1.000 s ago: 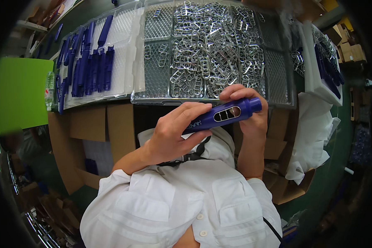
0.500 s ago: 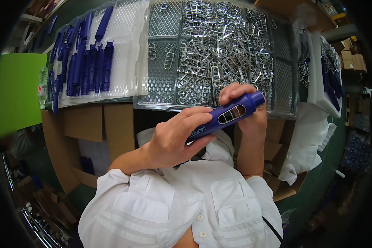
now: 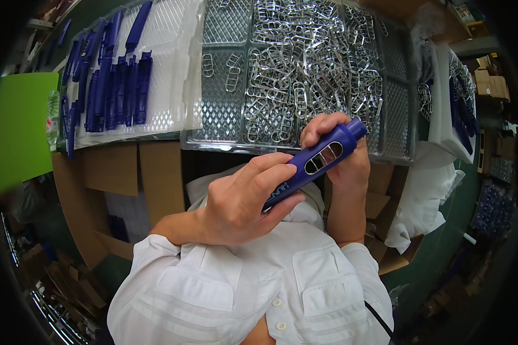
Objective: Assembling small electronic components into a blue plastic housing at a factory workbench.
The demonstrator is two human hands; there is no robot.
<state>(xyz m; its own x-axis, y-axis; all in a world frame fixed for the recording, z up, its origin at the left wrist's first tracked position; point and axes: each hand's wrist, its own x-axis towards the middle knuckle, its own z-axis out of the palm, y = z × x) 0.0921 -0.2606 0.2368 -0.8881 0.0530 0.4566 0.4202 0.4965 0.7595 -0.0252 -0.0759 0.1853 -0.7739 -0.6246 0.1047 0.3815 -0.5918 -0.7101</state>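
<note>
In front of my chest, a dark blue tube-shaped plastic housing (image 3: 297,178) lies at a slant, its narrower end pointing up to the right. A shiny metal frame with crossbars (image 3: 315,167) sits in its oval window. My left hand (image 3: 236,198) is closed round the lower end, thumb below and fingers on top, covering part of the pale lettering. Around the upper end, my right hand (image 3: 351,164) grips from behind, its fingers curled over the far side. Beyond the hands, a clear compartment tray (image 3: 221,133) holds a heap of similar metal frames (image 3: 305,69).
At the far left, several blue plastic shells (image 3: 118,92) lie on a white tray (image 3: 172,75) beside a green board (image 3: 20,126) and a clear bottle (image 3: 52,115). Open cardboard boxes (image 3: 112,167) stand below the table edge. White foam wrap (image 3: 417,195) hangs at the right.
The housing has tilted a little more steeply, its lower end dropping slightly with my left hand. Both hands keep their hold.
</note>
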